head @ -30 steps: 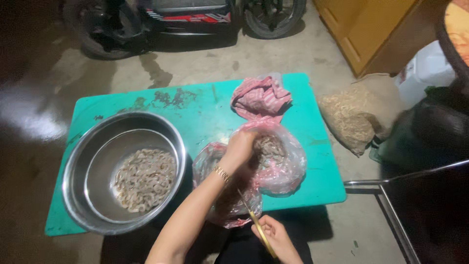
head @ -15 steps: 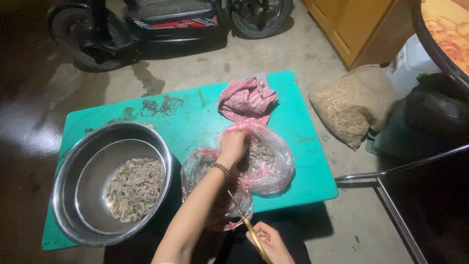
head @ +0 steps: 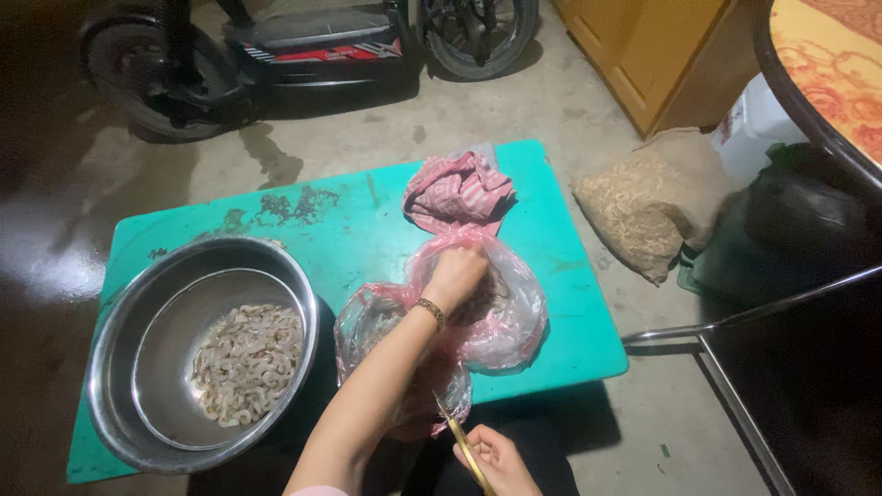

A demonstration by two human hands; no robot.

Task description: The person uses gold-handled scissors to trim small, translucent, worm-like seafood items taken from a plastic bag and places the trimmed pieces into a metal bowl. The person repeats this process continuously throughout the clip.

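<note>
Centrally, a translucent pink plastic bag (head: 501,317), crumpled and lumpy with pale contents, was recorded on the green table (head: 367,230), beside a steel bowl (head: 138,340) of peeled shrimp (head: 248,358). The left hand (head: 455,276) was plunged into the bag, grip unclear; the right hand (head: 496,459) was closed on yellow-handled scissors (head: 464,445).

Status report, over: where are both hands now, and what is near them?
Left hand inside pink plastic bag, grasp unseen. Right hand holds yellow-handled scissors. Steel bowl of shrimp beside, nothing blocking.
</note>
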